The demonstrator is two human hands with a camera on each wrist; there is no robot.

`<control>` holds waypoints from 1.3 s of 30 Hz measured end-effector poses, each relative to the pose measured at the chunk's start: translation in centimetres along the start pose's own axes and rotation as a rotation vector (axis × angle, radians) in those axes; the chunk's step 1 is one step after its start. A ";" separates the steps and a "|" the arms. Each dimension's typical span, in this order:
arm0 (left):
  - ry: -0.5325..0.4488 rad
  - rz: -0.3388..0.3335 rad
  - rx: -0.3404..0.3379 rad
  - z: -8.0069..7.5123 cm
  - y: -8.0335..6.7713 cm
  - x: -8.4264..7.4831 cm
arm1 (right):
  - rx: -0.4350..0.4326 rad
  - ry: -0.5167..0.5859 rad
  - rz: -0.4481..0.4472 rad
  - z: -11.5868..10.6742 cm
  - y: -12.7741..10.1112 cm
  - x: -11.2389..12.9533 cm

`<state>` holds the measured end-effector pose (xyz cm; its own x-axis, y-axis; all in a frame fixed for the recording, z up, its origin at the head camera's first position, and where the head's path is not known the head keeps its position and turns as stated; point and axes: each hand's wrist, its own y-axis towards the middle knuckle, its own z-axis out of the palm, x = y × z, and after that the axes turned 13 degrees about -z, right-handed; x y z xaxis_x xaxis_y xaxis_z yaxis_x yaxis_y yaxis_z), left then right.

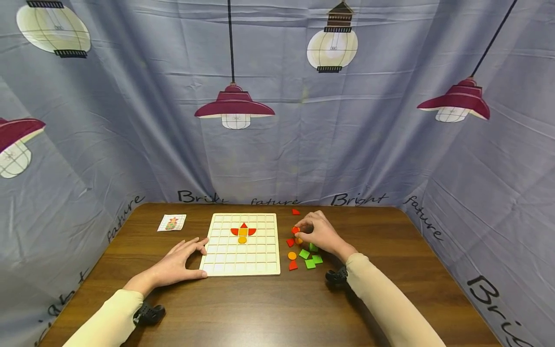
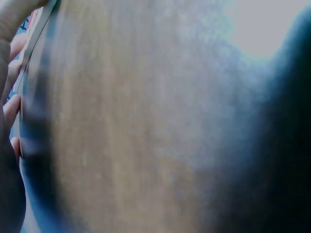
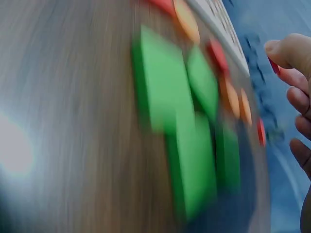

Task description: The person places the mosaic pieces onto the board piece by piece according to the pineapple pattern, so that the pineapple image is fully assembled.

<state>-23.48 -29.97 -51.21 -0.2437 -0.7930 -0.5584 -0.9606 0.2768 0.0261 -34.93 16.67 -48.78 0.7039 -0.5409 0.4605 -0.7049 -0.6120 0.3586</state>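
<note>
Board (image 1: 241, 255) holds four pieces; flat left hand (image 1: 179, 262) steadies it, right hand (image 1: 318, 232) seemingly pinches red piece (image 1: 296, 230).

On the table (image 1: 390, 289), the grid board (image 1: 243, 260) lies centre, a card (image 1: 172, 222) to its left, loose shape pieces (image 1: 305, 255) to its right, 4 pieces (image 1: 243, 232) on it.

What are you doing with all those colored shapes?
A person's left hand rests flat on the edge of a pale grid board. The right hand pinches a red piece from the loose pieces beside the board. A few red and orange pieces already sit on the grid.
</note>
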 end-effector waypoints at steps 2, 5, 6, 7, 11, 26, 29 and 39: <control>0.002 -0.001 -0.002 0.0 0.0 0.0 | 0.033 0.009 -0.032 1.1 1.3 1.2; 0.003 0.008 -0.013 0.0 -0.1 0.0 | 0.081 0.000 -0.080 2.8 3.1 2.8; 0.004 0.011 -0.017 0.0 -0.1 0.0 | 0.096 -0.006 -0.094 3.4 3.6 3.2; 0.005 0.016 -0.021 0.0 -0.1 0.0 | 0.109 -0.014 -0.110 4.0 4.1 3.5; 0.000 0.027 -0.025 0.1 0.0 -0.1 | 0.153 -0.033 -0.163 5.8 5.6 4.5; -0.009 0.014 -0.013 0.1 0.1 0.0 | 0.169 -0.040 -0.223 8.2 7.0 5.5; -0.009 0.014 -0.015 0.1 0.1 0.0 | 0.171 -0.033 -0.220 8.2 7.0 5.7; -0.013 0.015 -0.014 0.1 0.1 -0.1 | 0.152 -0.009 -0.189 8.2 6.8 5.9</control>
<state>-23.51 -29.83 -51.25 -0.2560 -0.7817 -0.5687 -0.9588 0.2804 0.0462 -34.85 4.51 -50.27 0.8234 -0.4127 0.3895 -0.5394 -0.7824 0.3114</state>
